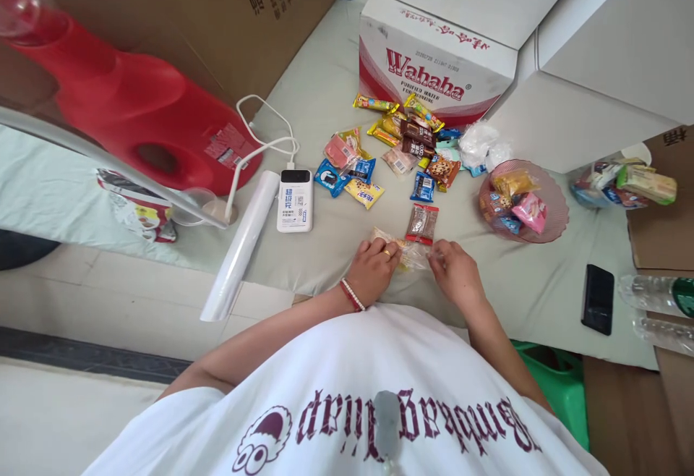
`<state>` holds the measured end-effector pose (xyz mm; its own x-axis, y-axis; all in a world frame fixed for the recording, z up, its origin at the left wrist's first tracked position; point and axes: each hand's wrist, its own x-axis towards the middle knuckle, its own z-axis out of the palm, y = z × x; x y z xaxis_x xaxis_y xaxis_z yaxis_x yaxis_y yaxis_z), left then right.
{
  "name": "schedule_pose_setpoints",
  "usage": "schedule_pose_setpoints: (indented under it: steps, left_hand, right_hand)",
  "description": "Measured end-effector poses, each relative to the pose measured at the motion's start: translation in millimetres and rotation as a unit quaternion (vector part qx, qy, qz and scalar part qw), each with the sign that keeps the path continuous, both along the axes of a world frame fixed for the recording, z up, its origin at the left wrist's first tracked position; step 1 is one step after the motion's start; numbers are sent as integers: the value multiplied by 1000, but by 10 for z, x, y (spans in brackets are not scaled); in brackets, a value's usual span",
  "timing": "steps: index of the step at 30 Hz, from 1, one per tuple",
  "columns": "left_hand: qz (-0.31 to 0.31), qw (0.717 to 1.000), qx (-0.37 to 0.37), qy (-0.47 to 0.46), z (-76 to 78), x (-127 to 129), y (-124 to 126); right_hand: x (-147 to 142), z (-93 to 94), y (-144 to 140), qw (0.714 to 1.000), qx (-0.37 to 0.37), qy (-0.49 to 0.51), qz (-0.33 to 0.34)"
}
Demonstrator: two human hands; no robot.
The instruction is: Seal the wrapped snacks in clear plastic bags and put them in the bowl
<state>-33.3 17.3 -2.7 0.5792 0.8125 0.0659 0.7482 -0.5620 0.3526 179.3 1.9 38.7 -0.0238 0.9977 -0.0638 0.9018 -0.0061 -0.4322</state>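
At the far left a red jug point(124, 107) lies on its side on the pale cloth point(336, 244), with a white roll point(241, 244) slanting beside it and a power bank point(295, 200) with its white cable point(265, 145) just to the right. Beyond these, a scatter of snack packets point(390, 154) spreads in front of a Wahaha box point(434, 56). Near the front edge of the cloth, the left hand point(373, 268) and the right hand point(454, 270) each pinch one end of a clear wrapper point(409, 253), fingers closed on it. The wrapper lies flat between them, its long axis running left to right, one end under each hand. A brown packet point(422, 223) lies just behind it, standing lengthwise away from the person. Further right sits a pink bowl point(553, 208) holding several packets, then a bag of snacks point(623, 183), a black phone point(597, 299) flat on the cloth, and plastic bottles point(658, 294) at the right edge.
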Motion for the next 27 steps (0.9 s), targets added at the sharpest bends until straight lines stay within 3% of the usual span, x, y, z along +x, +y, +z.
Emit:
schedule_pose_setpoints:
  steps: [3,6,9,11,14,16,19,23,25,27]
  left_hand:
    - [-16,1000,-6,-1,-5,24,15]
    - [-27,999,-28,-36,-37,-35,41]
    - [-22,986,-58,-155,-87,-247,46]
    - [66,965,-69,-245,-112,-414,40]
    - [253,916,-108,-292,-88,-534,52]
    - [275,888,-184,-320,-11,-499,73]
    - [239,831,-283,-415,176,-379,90]
    - [209,746,-360,-520,401,-363,99]
    - [207,722,-389,-532,438,-425,110]
    - [228,718,-394,-527,418,-499,112]
  right_hand:
    - [-260,84,240,996,-30,72,33]
    - [-587,-47,479,993,-21,96,69]
    - [-735,-215,564,991,-30,89,94]
    - [-737,-256,510,987,-29,91,127]
    - [-751,-227,337,981,-4,65,181]
    - [-814,-212,224,981,7,14,196]
    - [-890,-249,116,987,9,-39,157]
    - [-583,-239,74,996,35,38,77]
    - [-168,-132,125,989,83,120,11]
    - [386,32,268,968,147,185,-87]
